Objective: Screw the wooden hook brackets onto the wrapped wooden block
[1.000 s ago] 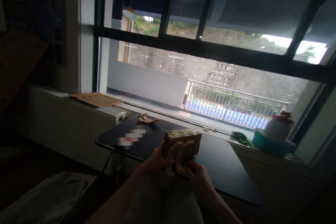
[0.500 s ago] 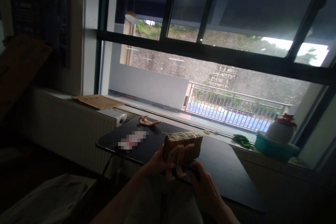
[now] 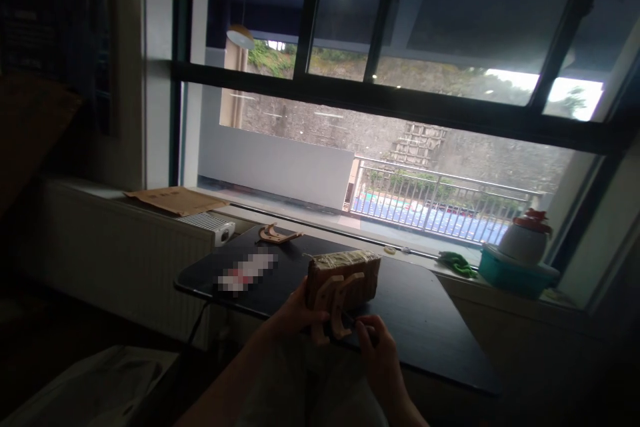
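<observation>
My left hand is closed around the left end of a brown, tape-wrapped block, with its thumb across a curved wooden bracket. Beside that, a second curved wooden bracket stands against the block's near face. In my right hand, fingers curl round a dark-handled tool, apparently a screwdriver. Its thin shaft points toward the second bracket; whether the tip touches is too dark to tell. More curved wooden pieces lie at the back of the dark table.
A blurred-out item rests on the table's left side. Along the sill are a brown envelope, a green cloth and a teal box under a white container. A white radiator stands left, below the window.
The view has shifted slightly, moving the scene a little left. My right hand and the tool have tilted and sit slightly lower; the left hand keeps its hold.
</observation>
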### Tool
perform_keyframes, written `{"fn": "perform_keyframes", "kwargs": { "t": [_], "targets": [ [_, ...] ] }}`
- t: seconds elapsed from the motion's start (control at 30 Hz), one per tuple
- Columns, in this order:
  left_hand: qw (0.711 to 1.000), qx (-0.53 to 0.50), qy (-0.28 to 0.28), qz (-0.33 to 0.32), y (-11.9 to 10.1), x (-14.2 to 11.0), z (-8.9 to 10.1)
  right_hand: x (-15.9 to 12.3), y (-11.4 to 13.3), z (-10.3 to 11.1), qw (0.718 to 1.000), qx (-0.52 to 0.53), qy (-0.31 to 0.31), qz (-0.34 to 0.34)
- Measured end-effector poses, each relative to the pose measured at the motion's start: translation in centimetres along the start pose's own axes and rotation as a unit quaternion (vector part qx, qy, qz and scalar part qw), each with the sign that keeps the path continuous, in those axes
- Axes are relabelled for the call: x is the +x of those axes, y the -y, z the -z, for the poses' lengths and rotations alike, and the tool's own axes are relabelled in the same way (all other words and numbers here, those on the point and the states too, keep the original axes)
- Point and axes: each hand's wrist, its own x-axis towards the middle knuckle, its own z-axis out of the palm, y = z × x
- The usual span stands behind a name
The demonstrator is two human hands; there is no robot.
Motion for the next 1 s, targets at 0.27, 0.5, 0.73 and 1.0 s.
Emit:
{"fn": "perform_keyframes", "kwargs": {
  "t": [0.27,0.5,0.73,1.0],
  "targets": [
    [1.000,-0.012,0.006,-0.004,0.6,0.1,0.1,0.1,1.8,0.9,1.000,-0.005,0.021,0.005],
    [1.000,-0.026,0.015,0.001,-0.2,0.0,0.0,0.1,1.4,1.7,0.987,-0.055,0.035,0.145],
    [1.000,-0.023,0.006,0.003,-0.8,-0.1,-0.3,-0.1,0.3,0.8,0.999,0.027,-0.025,0.002],
    [1.000,-0.004,0.000,0.000,0.3,0.0,0.0,0.6,0.9,1.9,0.999,-0.032,0.004,0.037]
  ]
}}
